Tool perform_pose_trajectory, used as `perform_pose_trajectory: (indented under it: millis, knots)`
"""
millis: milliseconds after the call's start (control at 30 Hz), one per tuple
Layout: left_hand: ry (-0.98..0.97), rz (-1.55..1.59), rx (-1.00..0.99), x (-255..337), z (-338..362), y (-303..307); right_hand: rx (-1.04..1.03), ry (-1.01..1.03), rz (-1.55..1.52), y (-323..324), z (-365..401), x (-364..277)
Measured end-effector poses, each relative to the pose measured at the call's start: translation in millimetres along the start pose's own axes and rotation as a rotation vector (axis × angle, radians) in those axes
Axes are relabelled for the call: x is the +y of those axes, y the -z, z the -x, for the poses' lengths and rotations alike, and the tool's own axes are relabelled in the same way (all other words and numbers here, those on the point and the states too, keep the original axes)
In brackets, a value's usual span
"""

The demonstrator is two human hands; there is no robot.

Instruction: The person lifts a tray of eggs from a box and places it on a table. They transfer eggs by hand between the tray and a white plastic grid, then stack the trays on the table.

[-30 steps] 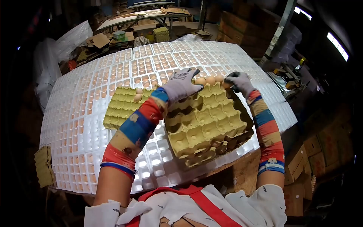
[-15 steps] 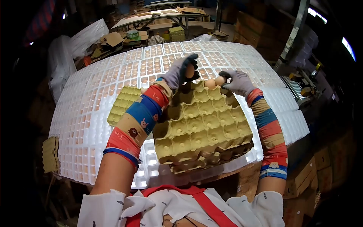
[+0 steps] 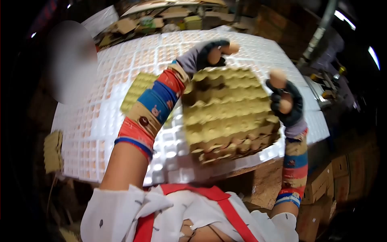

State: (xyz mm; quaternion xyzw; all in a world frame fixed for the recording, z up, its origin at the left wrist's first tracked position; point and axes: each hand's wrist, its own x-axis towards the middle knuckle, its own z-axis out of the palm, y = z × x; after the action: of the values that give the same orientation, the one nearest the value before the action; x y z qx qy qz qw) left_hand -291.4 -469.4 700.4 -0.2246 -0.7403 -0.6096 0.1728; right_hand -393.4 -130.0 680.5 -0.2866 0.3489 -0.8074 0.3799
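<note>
The left hand (image 3: 203,56) and right hand (image 3: 287,105) wear knitted cloth gloves, grey at the cuff, with a dark, matt, rubbery coating over the fingers (image 3: 297,97). The eggs (image 3: 277,77) in their grip look smooth and matt, pale brown. The pulp trays (image 3: 229,113) are moulded paper fibre, rough and dull yellow-green. The white trays (image 3: 92,133) underneath look like thin plastic with a soft sheen. The sleeves (image 3: 155,109) are printed stretch cloth. The boxes (image 3: 322,185) are plain brown cardboard.

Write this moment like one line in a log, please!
left hand: holding eggs | right hand: holding eggs | cardboard tray stack: by both hands, on white trays | view: blurry
</note>
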Motion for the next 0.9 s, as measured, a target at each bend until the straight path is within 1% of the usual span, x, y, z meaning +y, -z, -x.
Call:
perform_pose_trajectory:
  millis: [33,67,100,167,200,233,267,333,367,400,433,467,500,533,567,600,633,700,767,800,867,900]
  knots:
    - [0.362,0.735,0.266,23,25,12,0.074,-0.126,-0.033,-32,15,4]
    - [0.318,0.943,0.073,33,56,39,0.043,-0.135,-0.024,-49,28,17]
    - [0.090,0.750,0.103,49,100,50,-0.021,-0.126,-0.017,-63,46,35]
    - [0.033,0.858,0.101,90,196,69,-0.175,-0.136,-0.013,-95,83,78]
    - [0.143,0.430,0.418,82,223,74,-0.214,-0.167,-0.021,-94,91,92]
    - [0.207,0.269,0.546,94,283,78,-0.264,-0.196,0.009,-118,114,120]
    - [0.221,0.187,0.618,97,338,80,-0.277,-0.230,0.091,-138,122,139]
    - [0.189,-0.050,0.645,95,454,75,-0.280,-0.324,0.360,-186,123,179]
    - [0.389,-0.196,0.749,95,504,64,-0.296,-0.375,0.431,-207,115,199]
    - [0.498,0.005,1.056,108,515,39,-0.380,-0.412,0.456,-215,97,229]
    - [0.840,0.081,1.202,134,506,19,-0.323,-0.688,0.421,-229,88,250]
    - [0.823,-0.048,1.183,117,533,13,-0.312,-0.659,0.551,-233,79,287]
    - [0.980,-0.093,1.155,115,538,11,-0.363,-0.545,0.700,-233,70,323]
    - [0.914,-0.205,1.136,101,544,11,-0.431,-0.401,0.925,-241,58,349]
    - [0.843,-0.314,1.118,82,547,11,-0.424,-0.418,1.016,-257,48,368]
    - [0.971,-0.545,1.055,68,544,16,-0.439,-0.333,1.133,-270,41,386]
    - [1.090,-0.778,0.980,56,538,23,-0.473,-0.292,1.283,-285,33,398]
    - [1.344,-0.827,0.688,66,514,34,-0.534,-0.181,1.438,-296,22,428]
    - [1.307,-0.706,0.739,67,525,41,-0.587,-0.191,1.521,-307,15,446]
    - [1.289,-0.681,0.743,67,533,45,-0.609,-0.159,1.628,-312,15,453]
    - [1.263,-0.629,0.744,75,543,46,-0.686,-0.220,1.709,-322,18,468]
    - [1.256,-0.598,0.757,68,548,47,-0.728,-0.239,1.754,-325,18,476]
